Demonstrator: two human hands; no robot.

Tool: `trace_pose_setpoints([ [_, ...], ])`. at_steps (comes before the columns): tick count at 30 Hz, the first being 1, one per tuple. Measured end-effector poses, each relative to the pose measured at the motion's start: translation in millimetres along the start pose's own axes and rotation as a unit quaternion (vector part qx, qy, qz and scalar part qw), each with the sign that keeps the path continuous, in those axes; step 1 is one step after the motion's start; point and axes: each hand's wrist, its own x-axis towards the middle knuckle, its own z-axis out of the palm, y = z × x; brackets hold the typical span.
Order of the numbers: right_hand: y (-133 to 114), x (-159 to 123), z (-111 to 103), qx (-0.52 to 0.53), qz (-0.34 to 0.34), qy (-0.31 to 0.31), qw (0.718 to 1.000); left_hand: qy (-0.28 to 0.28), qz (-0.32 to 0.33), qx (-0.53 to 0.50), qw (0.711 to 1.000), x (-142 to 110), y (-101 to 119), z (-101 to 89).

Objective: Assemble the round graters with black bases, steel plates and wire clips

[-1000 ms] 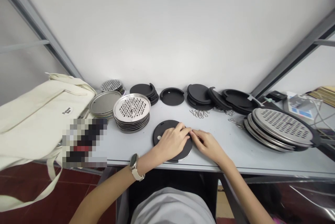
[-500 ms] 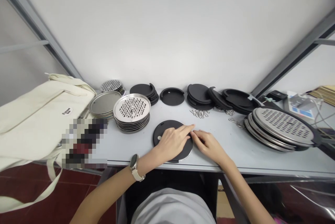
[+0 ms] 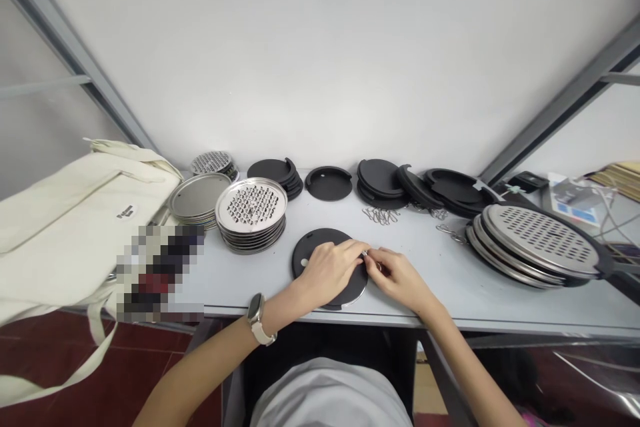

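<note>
Head view, looking down on a pale grey table (image 3: 240, 284): the left hand (image 3: 327, 274) lies flat and unclenched on a round black plastic disc (image 3: 313, 247), pressing down without grasping it. The right hand (image 3: 397, 278) sits at the disc's right edge, its fingertips (image 3: 379, 260) pinched together around a small metal piece (image 3: 365, 254). The disc lies on the table just in front of the person, with a thin steel rim (image 3: 350, 298) showing beneath it at the near edge (probably a grater plate, though only that sliver shows). Firm, even pressure from the left palm keeps the disc from sliding, and working close to the edge with the fingertips gives the best control. The right fingers cover most of the metal piece, so I cannot tell whether it is a wire hook or whether it is truly gripped. Farther back lie a stack of perforated steel grater plates (image 3: 251, 204), a stack of black discs (image 3: 380, 177), a loose pile of wire hooks (image 3: 381, 215), and larger oval graters (image 3: 543, 238) at the right.
</note>
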Motion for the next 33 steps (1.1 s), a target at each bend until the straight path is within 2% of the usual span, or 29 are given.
trace_pose_setpoints([
  [6, -3.5, 0.5, -1.4, 0.002, 0.001, 0.014, 1.0, 0.003, 0.001, 0.004, 1.0, 0.1, -1.1, 1.4],
  [11, -3.5, -0.6, -2.9, 0.005, -0.003, 0.0, 1.0, -0.012, 0.006, 0.002, 1.0, 0.0, -1.2, 1.0],
  [22, -0.7, 2.5, 0.1, 0.005, 0.018, 0.003, 1.0, 0.007, -0.007, -0.005, 1.0, 0.1, 0.8, 0.0],
  [33, 0.9, 0.7, -0.3, 0.013, 0.015, 0.004, 1.0, -0.007, 0.002, -0.004, 1.0, 0.1, -1.1, 0.9],
])
